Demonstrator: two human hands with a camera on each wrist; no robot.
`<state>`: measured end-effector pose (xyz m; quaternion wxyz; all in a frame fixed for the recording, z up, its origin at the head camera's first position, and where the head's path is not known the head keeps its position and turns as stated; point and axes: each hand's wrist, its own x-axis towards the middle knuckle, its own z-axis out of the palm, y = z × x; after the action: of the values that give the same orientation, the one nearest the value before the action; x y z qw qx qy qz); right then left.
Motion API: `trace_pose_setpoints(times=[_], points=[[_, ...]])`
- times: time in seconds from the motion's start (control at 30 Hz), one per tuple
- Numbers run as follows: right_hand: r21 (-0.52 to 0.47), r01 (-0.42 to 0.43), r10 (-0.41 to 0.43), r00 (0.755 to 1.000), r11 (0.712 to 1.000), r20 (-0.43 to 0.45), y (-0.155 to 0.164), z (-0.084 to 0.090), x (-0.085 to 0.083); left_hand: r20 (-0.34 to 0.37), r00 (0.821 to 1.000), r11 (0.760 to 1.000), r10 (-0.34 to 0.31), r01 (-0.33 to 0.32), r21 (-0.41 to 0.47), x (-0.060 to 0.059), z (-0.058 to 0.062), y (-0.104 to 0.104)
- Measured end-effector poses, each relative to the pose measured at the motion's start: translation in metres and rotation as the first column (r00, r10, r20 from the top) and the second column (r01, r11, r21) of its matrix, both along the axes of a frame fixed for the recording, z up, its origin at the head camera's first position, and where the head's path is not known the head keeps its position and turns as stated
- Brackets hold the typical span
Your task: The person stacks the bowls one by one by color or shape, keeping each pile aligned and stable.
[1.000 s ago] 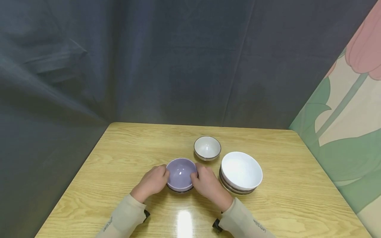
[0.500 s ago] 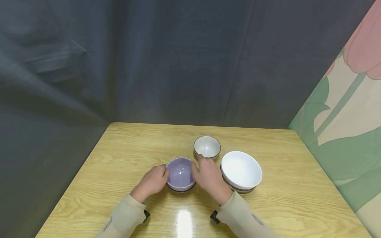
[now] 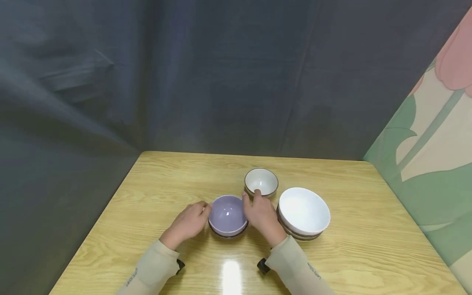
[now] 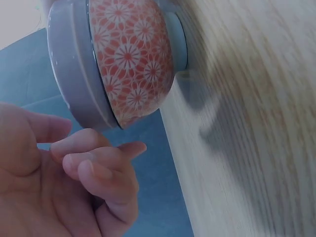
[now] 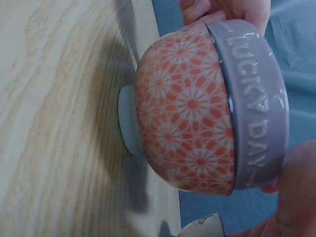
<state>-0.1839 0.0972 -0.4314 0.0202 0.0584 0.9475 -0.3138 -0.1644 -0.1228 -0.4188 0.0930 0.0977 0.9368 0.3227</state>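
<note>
Right hand (image 3: pixel 262 213) has shifted off the purple bowl (image 3: pixel 227 214) toward the small white bowl (image 3: pixel 261 181), fingers relaxed; left hand (image 3: pixel 189 222) loosened beside it; bowls remain unstacked on the surface (image 3: pixel 147 196).

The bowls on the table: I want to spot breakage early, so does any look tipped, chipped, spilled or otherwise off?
Nothing stands out. The purple bowl, the small white bowl and the large white bowl all sit upright on the table, with no chips or spills visible. The large white bowl rests on something dark-rimmed.
</note>
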Motion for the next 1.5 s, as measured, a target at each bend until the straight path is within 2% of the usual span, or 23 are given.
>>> trace_pose_setpoints(times=[0.37, 0.7, 1.07, 1.3, 1.5], points=[[-0.105, 0.013, -0.012, 1.0, 0.994, 0.015, 0.0, -0.005, -0.004, -0.013, 1.0, 1.0, 0.012, -0.012, -0.007, -0.003, -0.003, -0.002], [-0.165, 0.031, -0.052, 0.991, 0.986, -0.123, 0.002, -0.012, -0.005, -0.031, 0.999, 0.999, 0.02, -0.019, 0.026, -0.004, -0.007, -0.002], [-0.109, 0.022, -0.051, 0.96, 0.994, -0.277, 0.004, -0.016, -0.013, -0.031, 0.999, 0.999, 0.019, -0.018, 0.037, -0.006, -0.007, -0.004], [-0.078, 0.018, -0.046, 0.927, 0.997, -0.373, 0.004, -0.023, -0.012, -0.049, 0.999, 1.0, 0.008, -0.007, 0.018, -0.003, -0.005, 0.001], [-0.075, 0.032, -0.061, 0.901, 0.997, -0.429, 0.004, -0.023, -0.011, -0.059, 0.998, 0.999, 0.028, -0.027, 0.018, -0.002, -0.001, 0.001]])
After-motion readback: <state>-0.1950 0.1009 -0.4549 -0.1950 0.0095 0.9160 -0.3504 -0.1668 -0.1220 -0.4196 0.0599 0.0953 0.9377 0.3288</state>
